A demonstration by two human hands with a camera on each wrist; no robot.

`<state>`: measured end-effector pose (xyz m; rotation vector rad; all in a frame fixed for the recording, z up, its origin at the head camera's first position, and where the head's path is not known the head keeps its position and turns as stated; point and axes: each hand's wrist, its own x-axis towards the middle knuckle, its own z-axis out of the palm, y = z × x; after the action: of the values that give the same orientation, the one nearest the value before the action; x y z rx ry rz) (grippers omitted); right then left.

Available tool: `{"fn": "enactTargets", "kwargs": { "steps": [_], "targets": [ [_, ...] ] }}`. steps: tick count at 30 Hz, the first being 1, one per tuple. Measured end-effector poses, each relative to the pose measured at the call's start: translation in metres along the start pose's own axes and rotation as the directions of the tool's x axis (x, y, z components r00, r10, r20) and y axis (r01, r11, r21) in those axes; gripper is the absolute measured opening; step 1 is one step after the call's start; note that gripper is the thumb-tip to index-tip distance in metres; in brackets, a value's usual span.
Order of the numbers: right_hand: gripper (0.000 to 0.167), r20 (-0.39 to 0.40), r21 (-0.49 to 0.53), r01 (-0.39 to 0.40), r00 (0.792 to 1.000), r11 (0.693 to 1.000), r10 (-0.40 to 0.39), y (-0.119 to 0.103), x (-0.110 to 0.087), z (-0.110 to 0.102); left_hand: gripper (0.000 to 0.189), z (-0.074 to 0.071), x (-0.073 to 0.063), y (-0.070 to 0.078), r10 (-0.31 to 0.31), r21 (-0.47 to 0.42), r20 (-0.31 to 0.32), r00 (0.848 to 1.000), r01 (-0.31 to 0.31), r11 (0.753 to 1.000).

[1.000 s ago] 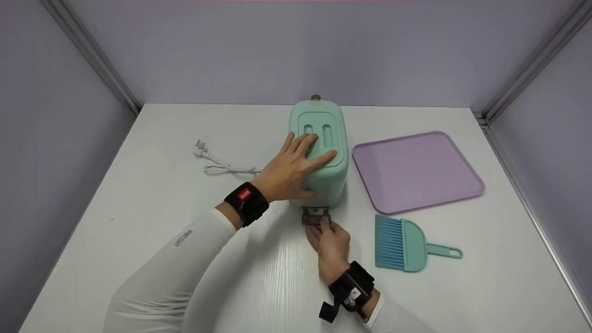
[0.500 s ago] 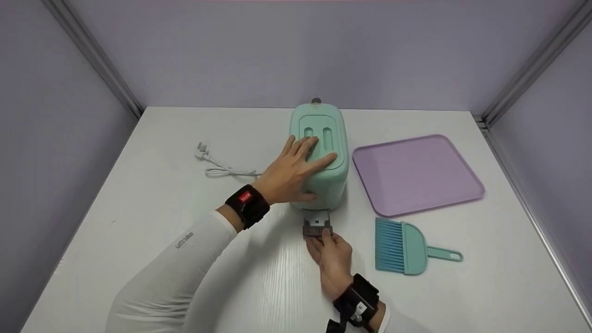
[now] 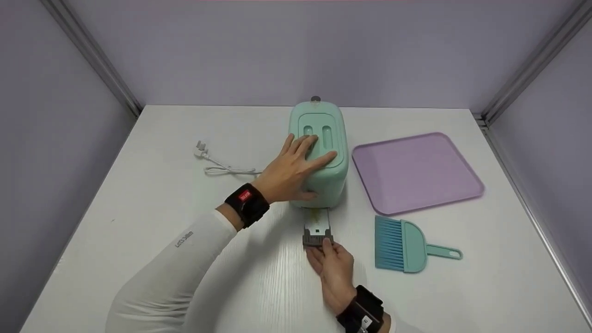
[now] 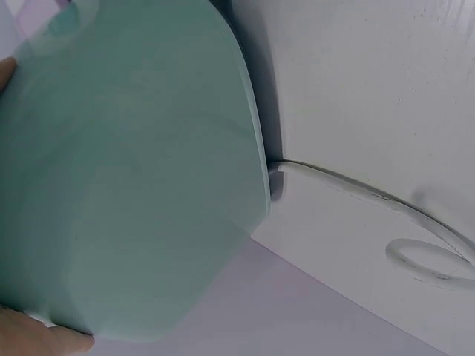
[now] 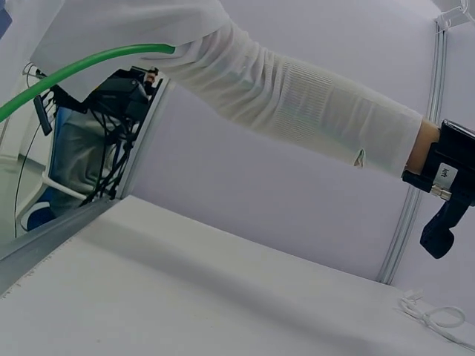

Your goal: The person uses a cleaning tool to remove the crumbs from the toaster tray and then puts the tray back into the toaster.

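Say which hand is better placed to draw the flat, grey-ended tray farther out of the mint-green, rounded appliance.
Right, likely: the right hand pinches the tray by its grey end. The left hand lies on the appliance, better suited to steadying it.

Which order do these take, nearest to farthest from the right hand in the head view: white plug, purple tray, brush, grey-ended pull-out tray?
1. Grey-ended pull-out tray: pinched by the right hand.
2. Brush: to its right.
3. Purple tray: beyond the brush, right side.
4. White plug: far left, past the left arm.
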<state>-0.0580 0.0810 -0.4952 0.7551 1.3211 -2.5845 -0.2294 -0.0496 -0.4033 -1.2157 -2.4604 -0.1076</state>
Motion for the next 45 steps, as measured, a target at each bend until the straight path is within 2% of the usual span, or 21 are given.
{"fn": "enactTargets", "kwargs": {
  "steps": [15, 26, 45],
  "targets": [
    [0.037, -0.024, -0.03, -0.036, 0.999, 0.999, 0.036, 0.003, -0.014, -0.013, 0.102, 0.001, 0.001, -0.001, 0.003, 0.003, 0.002, 1.0, -0.003, 1.0],
    [0.041, 0.05, -0.062, -0.063, 0.997, 0.996, 0.067, 0.004, -0.029, -0.021, 0.102, 0.001, 0.001, -0.005, -0.003, 0.001, 0.012, 1.0, 0.003, 1.0],
    [0.043, -0.048, -0.051, -0.112, 0.993, 0.992, 0.11, 0.008, -0.043, -0.027, 0.102, 0.004, 0.006, -0.008, -0.001, 0.014, 0.009, 1.0, 0.001, 1.0]
  ]
}}
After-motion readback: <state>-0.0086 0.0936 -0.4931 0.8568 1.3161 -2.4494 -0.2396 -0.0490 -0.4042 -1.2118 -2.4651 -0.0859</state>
